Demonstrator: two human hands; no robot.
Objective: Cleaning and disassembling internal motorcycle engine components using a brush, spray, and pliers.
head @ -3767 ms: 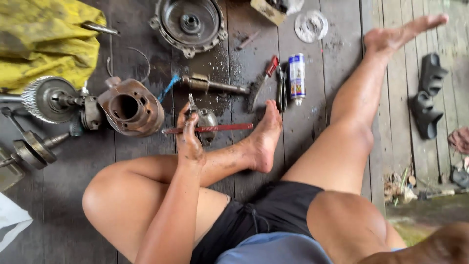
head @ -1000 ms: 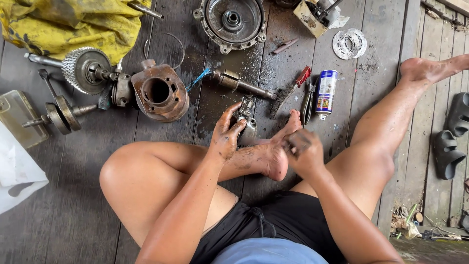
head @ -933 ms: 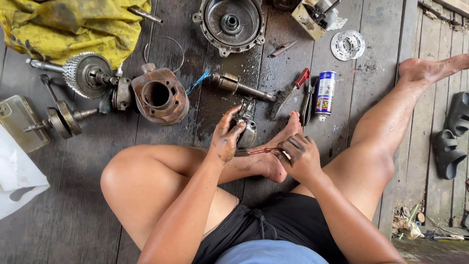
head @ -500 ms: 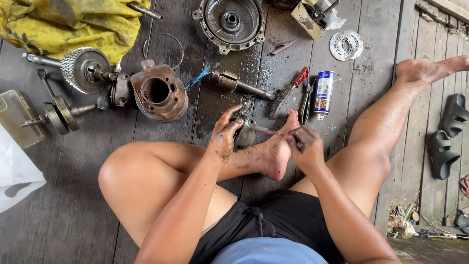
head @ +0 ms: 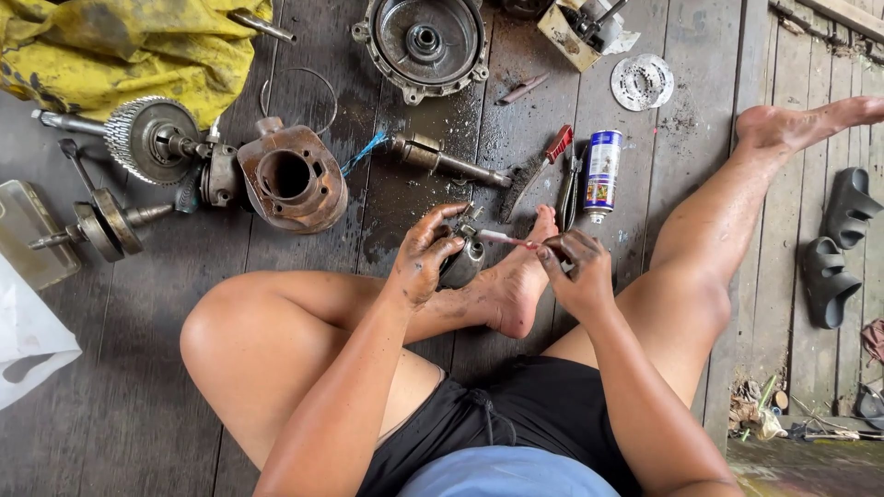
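Near the middle of the frame the left hand [head: 425,250], smeared dark with grease, closes its fingers around a small metal part [head: 468,247]; only a grey edge and a rounded lower lobe of that part show past the fingertips, so its shape is hard to make out. The right hand [head: 575,274] sits just to the right, fingers pinched together on the handle end of a thin red-shafted tool [head: 506,240], whose tip reaches left into the small metal part. The handle itself is buried in the grip. Both hands hover over the person's bare foot [head: 516,281], which rests on the dark plank floor [head: 138,387].

Above the hands lie a rusty cylinder [head: 293,179], a shaft with a blue wire [head: 433,156], a red-handled brush [head: 534,170] and a blue and white spray can [head: 602,171]. At the upper left a toothed gear assembly [head: 152,140] lies partly under a yellow cloth [head: 120,51]. A round engine cover [head: 424,41] is cut off by the top edge. At the left edge a white bag [head: 28,340] is only partly in view. Dark sandals [head: 833,248] lie at the right, and the clutter at the lower right is too small to identify.
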